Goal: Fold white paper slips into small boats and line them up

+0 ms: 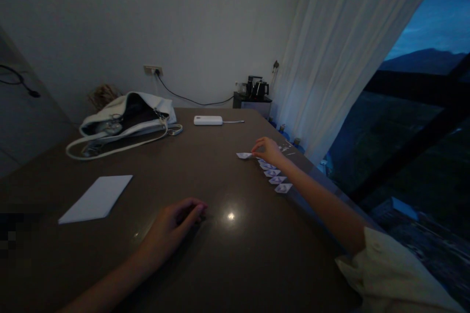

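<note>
My right hand (pixel 270 150) reaches toward the far right of the table, thumb and forefinger pinched on the end of a small white folded paper boat (pixel 244 155). Just below and beside it, several similar folded paper boats (pixel 272 173) lie in a slanting row toward me; my hand and forearm cover part of the row. My left hand (pixel 179 220) rests on the table at the near centre, fingers curled in and thumb laid along them, with nothing visible in it. A stack of white paper (pixel 97 198) lies to its left.
A white handbag (pixel 127 117) with its strap loose lies at the back left of the brown table (pixel 205 166). A white power bank (pixel 207 120) with a short cable sits at the back. Small paper scraps (pixel 284 147) lie near the right edge, by the curtain (pixel 312 49).
</note>
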A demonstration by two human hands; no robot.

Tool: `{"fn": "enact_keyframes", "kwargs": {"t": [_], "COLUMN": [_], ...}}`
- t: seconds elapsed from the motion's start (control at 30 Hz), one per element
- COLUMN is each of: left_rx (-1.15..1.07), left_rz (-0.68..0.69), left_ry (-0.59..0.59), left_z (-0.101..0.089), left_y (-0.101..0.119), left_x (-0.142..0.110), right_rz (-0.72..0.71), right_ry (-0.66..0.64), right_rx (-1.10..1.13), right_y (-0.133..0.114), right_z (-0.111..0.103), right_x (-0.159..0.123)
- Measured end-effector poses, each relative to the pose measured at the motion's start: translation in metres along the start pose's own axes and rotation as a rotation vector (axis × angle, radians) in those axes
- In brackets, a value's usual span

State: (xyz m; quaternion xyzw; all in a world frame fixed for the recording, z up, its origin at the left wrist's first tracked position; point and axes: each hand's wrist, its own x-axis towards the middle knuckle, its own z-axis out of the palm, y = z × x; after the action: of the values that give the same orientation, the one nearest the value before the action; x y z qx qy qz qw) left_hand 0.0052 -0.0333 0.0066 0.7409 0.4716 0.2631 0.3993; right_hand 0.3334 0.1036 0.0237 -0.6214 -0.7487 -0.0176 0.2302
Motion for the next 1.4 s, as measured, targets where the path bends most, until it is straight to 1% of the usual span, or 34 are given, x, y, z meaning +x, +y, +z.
{"fn": "enact_keyframes", "kwargs": {"t": [0.37, 0.63, 0.77, 0.87, 0.93, 1.03, 1.1, 1.13, 1.17, 1.2, 1.27, 1.33, 1.4], "left_rx": [0.012, 0.009, 0.002, 0.032, 0.099, 0.32, 0.543, 0.67, 0.79, 0.893, 0.999, 0.991, 0.949], "left_rz": [0.007, 0.009, 0.014, 0.019, 0.048, 0.119, 0.158, 0.146, 0.106, 0.036, -0.169, -0.301, -0.371], "left_ry": [0.016, 0.011, 0.007, 0.018, 0.05, 0.127, 0.174, 0.191, 0.217, 0.221, 0.249, 0.254, 0.242], "left_z": [0.0, -0.001, -0.001, -0.002, -0.006, -0.022, -0.041, -0.052, -0.064, -0.076, -0.098, -0.114, -0.124], "left_y": [0.0, 0.004, 0.004, 0.005, 0.006, 0.003, -0.003, -0.007, -0.012, -0.018, -0.031, -0.043, -0.05], "left_x": [-0.001, -0.002, -0.002, -0.001, 0.0, 0.006, 0.011, 0.012, 0.014, 0.014, 0.012, 0.009, 0.005], "right_rz": [-0.117, -0.125, -0.14, -0.145, -0.178, -0.285, -0.403, -0.439, -0.469, -0.49, -0.528, -0.531, -0.525], "right_ry": [-0.057, -0.054, -0.024, 0.014, 0.009, -0.058, -0.124, -0.158, -0.192, -0.221, -0.267, -0.298, -0.306], "right_rx": [-0.139, -0.164, -0.135, -0.098, -0.065, -0.001, 0.108, 0.154, 0.189, 0.21, 0.231, 0.256, 0.292], "right_y": [-0.025, -0.025, -0.028, -0.039, -0.053, -0.082, -0.104, -0.114, -0.123, -0.131, -0.143, -0.15, -0.152], "right_z": [-0.006, -0.006, -0.012, -0.017, -0.019, -0.015, -0.012, -0.011, -0.01, -0.009, -0.009, -0.007, -0.005], "right_x": [-0.01, -0.01, -0.012, -0.017, -0.028, -0.058, -0.083, -0.096, -0.108, -0.118, -0.133, -0.141, -0.143]}}
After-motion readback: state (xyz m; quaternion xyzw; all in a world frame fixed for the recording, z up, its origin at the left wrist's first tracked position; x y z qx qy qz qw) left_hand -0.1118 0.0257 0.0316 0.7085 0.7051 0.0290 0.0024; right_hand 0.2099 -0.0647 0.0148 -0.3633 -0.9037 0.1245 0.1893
